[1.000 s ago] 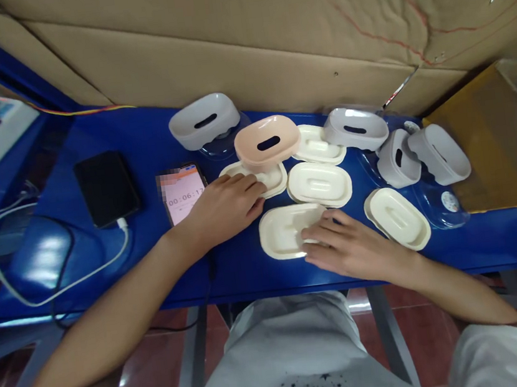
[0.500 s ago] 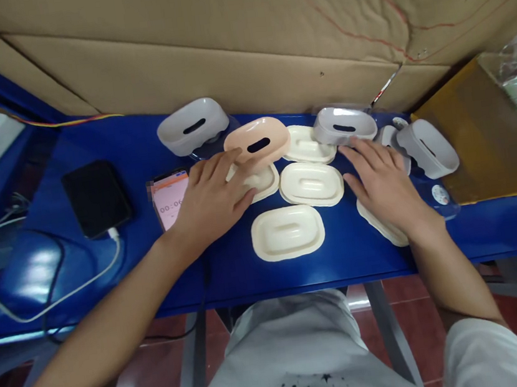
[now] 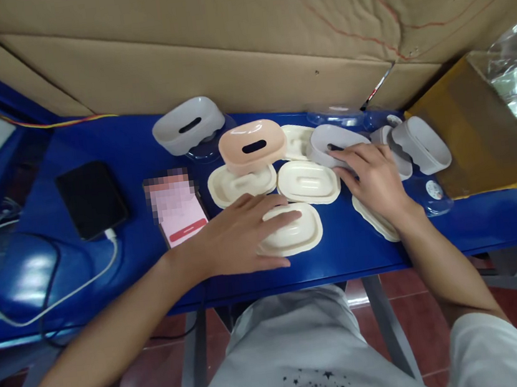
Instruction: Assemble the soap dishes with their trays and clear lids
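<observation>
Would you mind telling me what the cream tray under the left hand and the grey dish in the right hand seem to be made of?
The cream tray looks like moulded plastic, smooth with a soft sheen and rounded rim. The grey dish also appears plastic, matte and uniform in colour, with a slot cut through it.

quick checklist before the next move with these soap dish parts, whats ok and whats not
1. Left hand flat on the nearest cream tray: ok, fingers rest on top, not closed round it.
2. Right hand on the grey dish: ok, fingers lie on its rim; a firm grip cannot be told.
3. Grey dish sitting level: not ok, it is tilted.
4. Pink dish out of the way: ok, it rests on another cream tray, apart from both hands.
5. Cream tray under the right wrist: cannot tell, mostly hidden.
6. Phone beside the left hand: ok, lying flat on the blue table.
</observation>
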A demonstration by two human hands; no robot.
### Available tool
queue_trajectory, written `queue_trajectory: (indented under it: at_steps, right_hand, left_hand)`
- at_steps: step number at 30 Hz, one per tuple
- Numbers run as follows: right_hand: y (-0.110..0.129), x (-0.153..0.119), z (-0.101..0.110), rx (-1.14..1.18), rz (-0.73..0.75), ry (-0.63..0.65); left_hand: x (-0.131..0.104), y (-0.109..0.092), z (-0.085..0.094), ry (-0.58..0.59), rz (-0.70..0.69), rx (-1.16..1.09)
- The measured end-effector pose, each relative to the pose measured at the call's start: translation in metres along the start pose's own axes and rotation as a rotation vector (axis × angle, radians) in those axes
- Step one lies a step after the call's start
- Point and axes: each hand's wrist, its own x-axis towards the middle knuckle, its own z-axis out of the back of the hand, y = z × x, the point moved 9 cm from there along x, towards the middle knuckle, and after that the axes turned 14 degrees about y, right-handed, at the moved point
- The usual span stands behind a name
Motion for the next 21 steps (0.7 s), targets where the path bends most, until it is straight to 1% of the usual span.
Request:
queue_trajectory:
  at_steps: [1, 2, 3, 5, 8, 9, 11, 14, 18, 21]
  right_hand:
    - [0.008, -0.003, 0.005, 0.024, 0.044, -0.011]
    - [0.018, -0.006, 0.009, 0.05, 0.102, -0.017]
    - [0.03, -0.01, 0.013, 0.077, 0.167, -0.013]
    - [0.056, -0.02, 0.017, 0.12, 0.295, 0.027]
    - [0.093, -0.032, 0.013, 0.134, 0.452, 0.097]
    - [0.104, -0.036, 0.01, 0.127, 0.503, 0.109]
    - [0.122, -0.043, 0.005, 0.113, 0.6, 0.113]
    - [0.137, -0.049, -0.005, 0.09, 0.686, 0.108]
    - [0.142, -0.053, -0.015, 0.038, 0.73, 0.125]
    - [0.145, -0.056, -0.017, 0.019, 0.775, 0.142]
  left_hand:
    - [0.001, -0.002, -0.003, 0.017, 0.001, 0.009]
    - [0.001, -0.003, -0.004, 0.011, 0.002, 0.021]
    - [0.0, -0.002, -0.002, -0.014, 0.001, 0.036]
    - [-0.003, 0.0, 0.009, -0.106, -0.003, 0.061]
    - [-0.01, 0.006, 0.027, -0.218, 0.001, 0.06]
    - [-0.012, 0.009, 0.03, -0.225, 0.013, 0.048]
    - [-0.012, 0.014, 0.032, -0.199, 0.048, 0.02]
    - [-0.009, 0.019, 0.028, -0.15, 0.076, -0.002]
    - [-0.008, 0.015, 0.022, -0.157, 0.006, 0.021]
    - [-0.007, 0.013, 0.017, -0.131, -0.01, 0.028]
